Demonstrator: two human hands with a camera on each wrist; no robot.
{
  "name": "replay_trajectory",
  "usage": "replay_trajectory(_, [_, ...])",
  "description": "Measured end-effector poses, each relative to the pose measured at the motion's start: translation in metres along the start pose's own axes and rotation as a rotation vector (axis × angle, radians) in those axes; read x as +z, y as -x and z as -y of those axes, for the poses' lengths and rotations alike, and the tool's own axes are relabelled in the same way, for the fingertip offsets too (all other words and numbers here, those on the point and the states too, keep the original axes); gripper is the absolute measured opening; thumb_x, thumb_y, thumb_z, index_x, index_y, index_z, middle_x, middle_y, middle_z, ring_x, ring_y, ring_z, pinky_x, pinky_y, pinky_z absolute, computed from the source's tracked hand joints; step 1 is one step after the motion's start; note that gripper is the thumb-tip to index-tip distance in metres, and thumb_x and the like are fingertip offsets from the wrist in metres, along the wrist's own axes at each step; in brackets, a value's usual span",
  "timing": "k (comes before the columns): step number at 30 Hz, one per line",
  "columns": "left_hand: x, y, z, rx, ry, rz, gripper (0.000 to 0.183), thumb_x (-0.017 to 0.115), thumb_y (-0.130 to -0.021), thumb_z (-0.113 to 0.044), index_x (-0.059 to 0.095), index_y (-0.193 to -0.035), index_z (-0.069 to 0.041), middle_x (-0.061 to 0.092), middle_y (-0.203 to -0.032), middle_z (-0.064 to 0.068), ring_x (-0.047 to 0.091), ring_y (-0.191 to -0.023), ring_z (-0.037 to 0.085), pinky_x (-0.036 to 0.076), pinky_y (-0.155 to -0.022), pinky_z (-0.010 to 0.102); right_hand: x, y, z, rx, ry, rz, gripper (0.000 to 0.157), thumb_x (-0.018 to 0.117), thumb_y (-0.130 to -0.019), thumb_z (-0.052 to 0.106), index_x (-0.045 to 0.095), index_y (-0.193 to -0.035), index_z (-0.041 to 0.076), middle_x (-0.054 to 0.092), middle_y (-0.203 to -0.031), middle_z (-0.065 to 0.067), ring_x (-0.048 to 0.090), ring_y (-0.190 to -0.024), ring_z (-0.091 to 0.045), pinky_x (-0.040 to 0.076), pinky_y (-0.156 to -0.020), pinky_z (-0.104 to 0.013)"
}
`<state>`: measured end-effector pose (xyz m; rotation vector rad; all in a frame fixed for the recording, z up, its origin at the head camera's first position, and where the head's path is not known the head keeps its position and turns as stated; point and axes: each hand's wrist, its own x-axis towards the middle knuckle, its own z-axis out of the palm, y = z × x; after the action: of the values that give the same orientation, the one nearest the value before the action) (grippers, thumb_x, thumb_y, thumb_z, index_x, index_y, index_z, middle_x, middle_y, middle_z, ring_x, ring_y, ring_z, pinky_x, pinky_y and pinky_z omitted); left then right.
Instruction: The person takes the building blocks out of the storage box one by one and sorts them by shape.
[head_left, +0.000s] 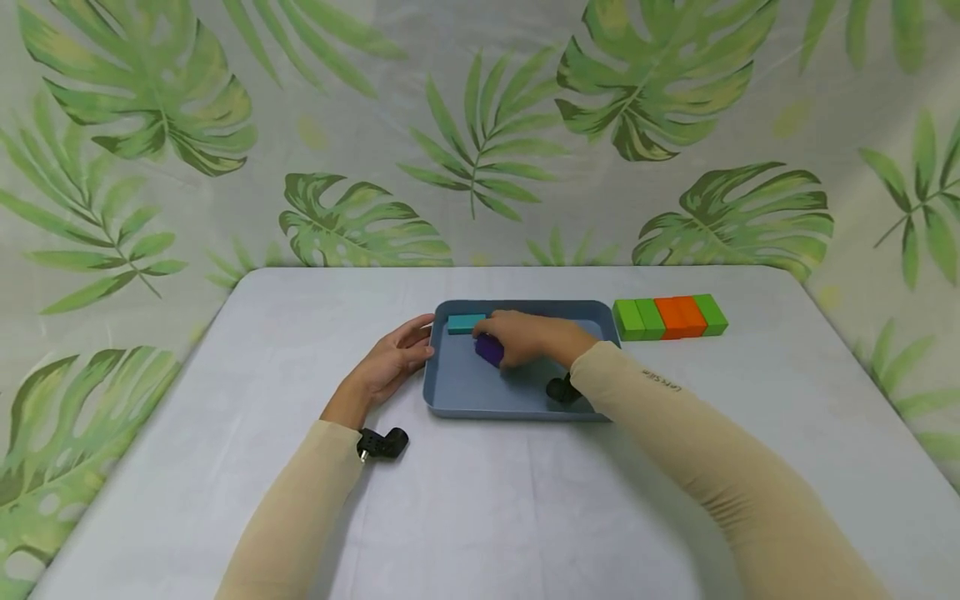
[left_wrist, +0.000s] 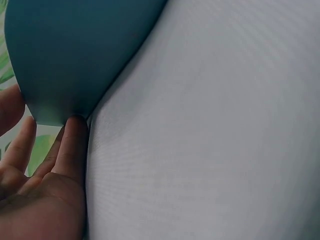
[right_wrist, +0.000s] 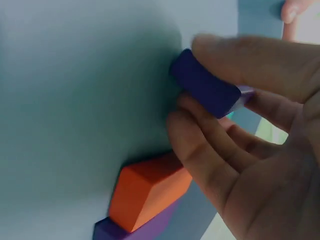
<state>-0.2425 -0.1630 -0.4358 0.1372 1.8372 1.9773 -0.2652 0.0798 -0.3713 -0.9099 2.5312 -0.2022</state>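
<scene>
My right hand (head_left: 534, 335) pinches a purple block (right_wrist: 206, 86) between thumb and fingers, tilted over the floor of a blue-grey tray (head_left: 465, 387). Just left of those fingers lies a teal block (head_left: 466, 323) along the tray's back wall. The right wrist view also shows an orange block (right_wrist: 150, 192) and another purple block (right_wrist: 107, 230) inside the tray; in the head view my hand hides them. With its fingers extended, my left hand (head_left: 386, 362) touches the outside of the tray's left wall. The left wrist view shows fingertips (left_wrist: 75, 122) against that wall.
Right of the tray, a row of green blocks (head_left: 628, 321) and orange blocks (head_left: 680, 318) stands side by side on the white-covered table (head_left: 480, 508). A leaf-print cloth (head_left: 495, 242) hangs behind the table. Small black cameras (head_left: 386, 443) sit on both wrists.
</scene>
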Motion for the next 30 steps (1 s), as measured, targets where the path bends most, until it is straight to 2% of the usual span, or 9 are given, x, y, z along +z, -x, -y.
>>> replay_trajectory(5, [0.000, 0.000, -0.001, -0.001, -0.008, -0.005, 0.069, 0.053, -0.098, 0.001, 0.024, -0.159, -0.014, 0.021, -0.166, 0.015, 0.024, -0.153, 0.031, 0.022, -0.125, 0.050, 0.000, 0.005, -0.003, 0.014, -0.007, 0.042, 0.073, 0.074, -0.086, 0.010, 0.040, -0.151, 0.015, 0.046, -0.142, -0.020, 0.052, -0.120, -0.027, 0.050, -0.101, -0.041])
replay_trajectory(10, [0.001, 0.001, -0.002, 0.005, -0.004, -0.005, 0.069, 0.053, -0.098, 0.001, 0.025, -0.158, -0.014, 0.022, -0.165, 0.015, 0.025, -0.152, 0.031, 0.022, -0.125, 0.050, 0.000, 0.009, -0.003, 0.015, 0.000, 0.058, 0.072, 0.065, -0.087, -0.001, 0.042, -0.150, 0.024, 0.041, -0.145, -0.020, 0.049, -0.119, -0.028, 0.049, -0.098, -0.041])
replay_trajectory(14, [0.001, 0.001, -0.002, 0.009, -0.001, -0.001, 0.069, 0.053, -0.097, 0.002, 0.024, -0.158, -0.013, 0.022, -0.165, 0.016, 0.024, -0.153, 0.031, 0.021, -0.125, 0.050, 0.002, 0.009, -0.002, 0.037, -0.004, 0.043, 0.068, 0.062, -0.088, -0.003, 0.043, -0.150, 0.017, 0.042, -0.144, -0.018, 0.050, -0.117, -0.027, 0.050, -0.095, -0.038])
replay_trajectory(20, [0.001, 0.001, -0.002, 0.003, 0.008, -0.002, 0.070, 0.054, -0.097, 0.002, 0.024, -0.158, -0.013, 0.022, -0.165, 0.015, 0.024, -0.153, 0.030, 0.021, -0.125, 0.049, 0.003, 0.010, 0.000, -0.004, 0.042, -0.035, 0.064, 0.070, -0.085, 0.004, 0.047, -0.145, 0.003, 0.049, -0.136, -0.018, 0.055, -0.112, -0.025, 0.051, -0.095, -0.037])
replay_trajectory(24, [0.000, 0.001, -0.002, 0.000, 0.006, -0.009, 0.070, 0.054, -0.097, 0.002, 0.025, -0.158, -0.014, 0.022, -0.165, 0.015, 0.024, -0.153, 0.031, 0.022, -0.125, 0.049, 0.003, 0.011, -0.002, -0.033, 0.033, -0.067, 0.063, 0.069, -0.082, 0.003, 0.050, -0.142, 0.002, 0.052, -0.131, -0.016, 0.055, -0.109, -0.025, 0.051, -0.094, -0.037])
replay_trajectory(30, [0.001, 0.000, -0.001, -0.009, 0.002, -0.021, 0.069, 0.055, -0.097, 0.001, 0.027, -0.158, -0.015, 0.023, -0.165, 0.013, 0.026, -0.152, 0.029, 0.023, -0.125, 0.048, -0.006, 0.023, -0.008, -0.062, 0.001, -0.120, 0.065, 0.073, -0.082, 0.012, 0.050, -0.142, 0.001, 0.055, -0.130, -0.015, 0.055, -0.110, -0.025, 0.052, -0.096, -0.039])
